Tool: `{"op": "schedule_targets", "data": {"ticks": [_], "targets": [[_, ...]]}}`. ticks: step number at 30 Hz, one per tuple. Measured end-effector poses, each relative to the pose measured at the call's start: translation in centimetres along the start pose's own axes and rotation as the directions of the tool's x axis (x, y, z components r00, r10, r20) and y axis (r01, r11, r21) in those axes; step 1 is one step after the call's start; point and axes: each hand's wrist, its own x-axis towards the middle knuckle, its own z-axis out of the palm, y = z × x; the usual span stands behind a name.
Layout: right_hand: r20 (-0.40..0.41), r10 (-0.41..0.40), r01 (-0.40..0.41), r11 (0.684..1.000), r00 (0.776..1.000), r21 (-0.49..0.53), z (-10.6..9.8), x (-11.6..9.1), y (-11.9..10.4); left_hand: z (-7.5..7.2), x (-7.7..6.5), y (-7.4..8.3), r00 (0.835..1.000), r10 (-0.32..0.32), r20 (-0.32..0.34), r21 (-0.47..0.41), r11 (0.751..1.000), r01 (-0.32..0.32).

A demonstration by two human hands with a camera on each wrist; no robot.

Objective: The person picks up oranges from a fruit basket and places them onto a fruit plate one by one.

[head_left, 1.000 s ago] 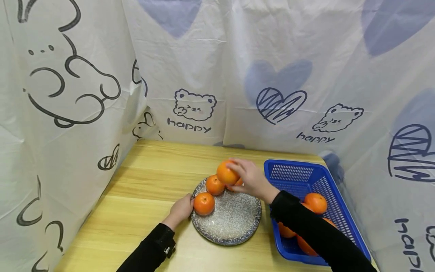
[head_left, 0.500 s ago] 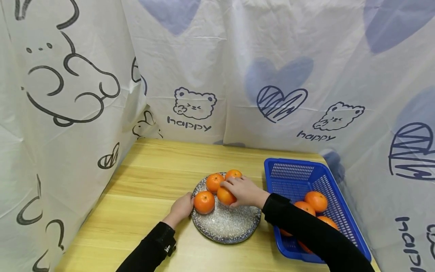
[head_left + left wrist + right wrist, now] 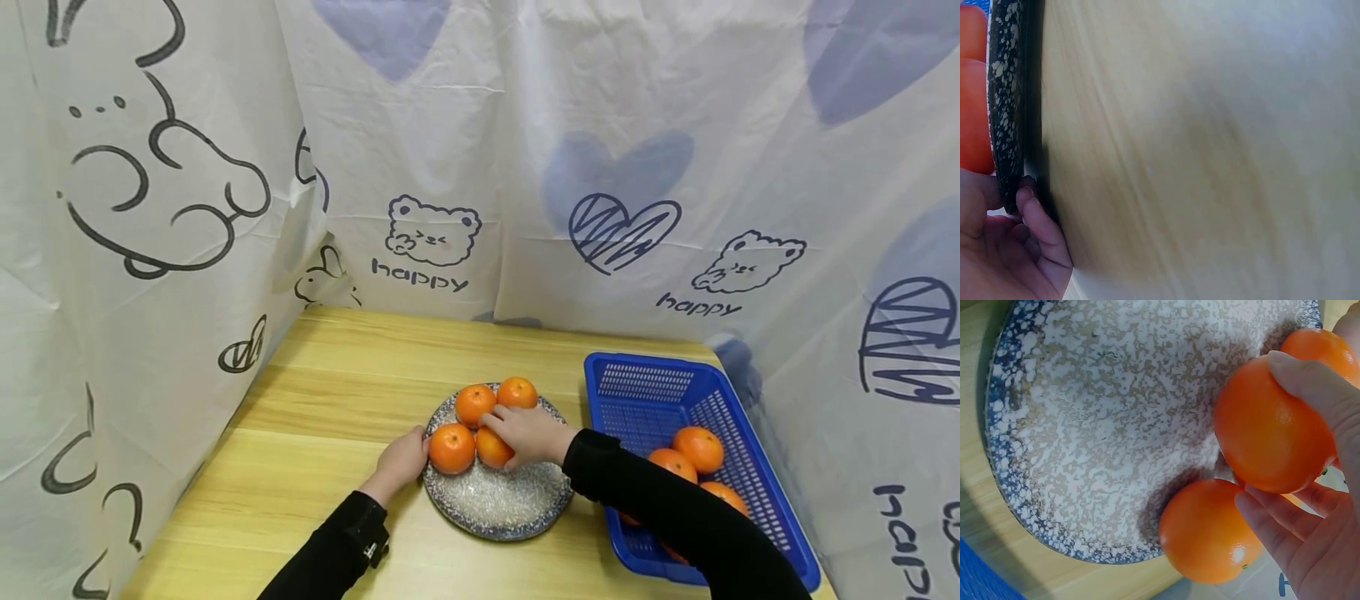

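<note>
White cloth, printed with pale blue hearts and dark line drawings of bears and rabbits, hangs behind and beside a pale yellow wood-grain desk (image 3: 345, 358), meeting its far and left edges. Near the desk's middle we see a round grey-speckled plate with a dark blue rim (image 3: 502, 504), and along the desk's right edge a blue plastic lattice-walled basket (image 3: 633, 408) with more orange fruits (image 3: 697, 450) inside. Our right hand (image 3: 531, 433) has its thumb and fingers curled round opposite sides of a smooth, glossy orange citrus fruit (image 3: 492, 451) at the plate's left half; whether it bears on the plate, we cannot tell. Our left hand (image 3: 402, 456) pinches the plate's left edge, thumb on the fruit side and fingers on the desk side. One orange fruit by the plate's left edge (image 3: 452, 449) and two at its far edge (image 3: 476, 405) lie near the held one. We judge the held fruit moderately weighty, firm with slight give, and apt to roll on its smooth skin, so its widest part is the place to hold, without squeezing hard. We take the plate for stiff, perhaps brittle ceramic, best steadied by its rim. Dark lettering on the cloth (image 3: 420, 275) reads "happy" beneath two bears, and a partly cut-off word runs sideways at right; on fruit, plate and basket we can read no brand or label.
</note>
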Motion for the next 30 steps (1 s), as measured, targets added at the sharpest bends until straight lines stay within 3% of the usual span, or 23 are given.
{"op": "schedule_targets", "data": {"ticks": [7, 30], "targets": [[0.052, 0.027, -0.029, 0.999, 0.998, 0.042, 0.31, 0.07, -0.06, 0.03, -0.07, 0.07, 1.0, -0.008, 0.002, -0.005, 1.0, 0.008], [0.087, 0.067, -0.08, 0.983, 0.994, 0.162, 0.25, -0.15, -0.05, 0.07, -0.01, 0.01, 1.0, 0.005, -0.006, 0.006, 1.0, -0.005]]}}
